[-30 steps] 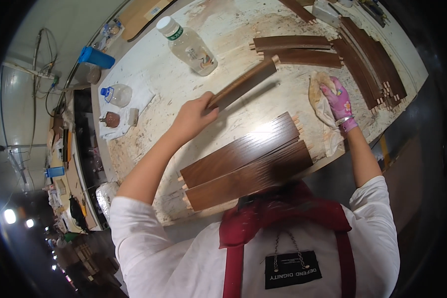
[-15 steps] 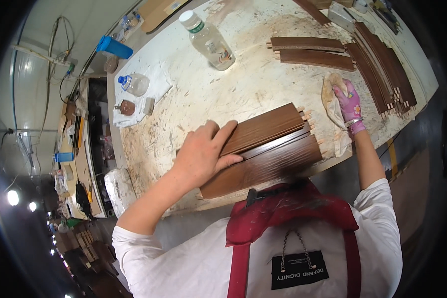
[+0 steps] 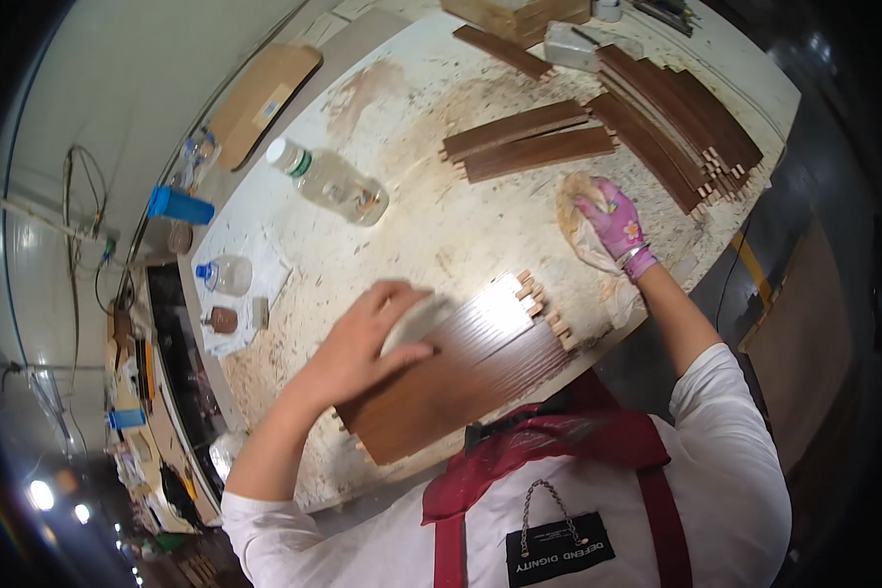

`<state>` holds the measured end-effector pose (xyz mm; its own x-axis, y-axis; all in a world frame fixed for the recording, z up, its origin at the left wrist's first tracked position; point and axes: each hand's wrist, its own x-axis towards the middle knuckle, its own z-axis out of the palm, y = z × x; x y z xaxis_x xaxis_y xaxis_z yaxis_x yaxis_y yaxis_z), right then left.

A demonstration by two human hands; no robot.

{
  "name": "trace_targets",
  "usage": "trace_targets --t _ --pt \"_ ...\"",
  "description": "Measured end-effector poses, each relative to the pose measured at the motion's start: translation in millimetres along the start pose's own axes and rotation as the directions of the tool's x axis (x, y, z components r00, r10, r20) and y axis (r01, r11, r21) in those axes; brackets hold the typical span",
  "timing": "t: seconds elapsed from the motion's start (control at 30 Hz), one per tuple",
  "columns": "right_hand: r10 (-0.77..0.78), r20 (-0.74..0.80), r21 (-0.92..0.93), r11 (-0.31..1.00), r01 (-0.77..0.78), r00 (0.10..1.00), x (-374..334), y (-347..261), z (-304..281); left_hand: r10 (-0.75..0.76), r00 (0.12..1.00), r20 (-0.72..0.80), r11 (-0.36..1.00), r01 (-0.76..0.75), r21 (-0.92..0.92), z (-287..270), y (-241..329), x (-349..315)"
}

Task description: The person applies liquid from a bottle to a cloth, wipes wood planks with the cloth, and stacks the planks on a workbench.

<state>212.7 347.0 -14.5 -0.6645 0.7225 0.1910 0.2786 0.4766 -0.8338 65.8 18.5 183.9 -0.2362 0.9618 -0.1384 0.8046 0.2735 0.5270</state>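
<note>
Two or more dark brown wooden boards [image 3: 461,367] lie side by side at the table's near edge, with pale pegs or tenons [image 3: 539,299] sticking out at their right ends. My bare left hand [image 3: 358,348] is over their upper left part, thumb and fingers apart. A pale blurred patch between them may be glare; I cannot tell. Further right, my right hand [image 3: 617,220] wears a pink flowered glove. Its fingers are closed on a stained whitish cloth [image 3: 580,230], pressed on the table. The palm side of each hand is hidden.
More brown slats [image 3: 534,142] lie beyond the cloth, with a fanned pile [image 3: 671,127] at the far right. A clear bottle [image 3: 338,186] lies toward the back left. A small blue-capped bottle [image 3: 227,275] sits on white paper. The table [image 3: 441,235] is scuffed.
My view has shifted, so the table contents appear further left. The gap between the nearest boards has closed up. My left hand's thumb has spread from its fingers; my right hand stays on the cloth.
</note>
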Motion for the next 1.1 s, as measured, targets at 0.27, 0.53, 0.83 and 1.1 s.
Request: trace_targets --t 0.27,0.53,0.83,1.1 --pt "0.162 0.123 0.423 0.884 -0.199 0.979 2 -4 -6 -0.032 0.954 -0.297 0.999 0.042 0.028 33 -116 212" --pt "0.109 0.069 0.393 0.910 -0.128 0.992 3 5 -4 0.230 0.973 -0.031 0.826 -0.178 0.534 79 -74 252" --pt "0.187 0.043 0.325 0.926 -0.191 0.981 5 7 -2 -0.089 0.987 -0.132 0.882 0.140 0.449 85 -86 220" --pt "-0.190 0.328 0.449 0.893 0.024 0.926 40 -63 9 -0.181 0.955 -0.235 0.977 0.202 0.072 101 -121 96"
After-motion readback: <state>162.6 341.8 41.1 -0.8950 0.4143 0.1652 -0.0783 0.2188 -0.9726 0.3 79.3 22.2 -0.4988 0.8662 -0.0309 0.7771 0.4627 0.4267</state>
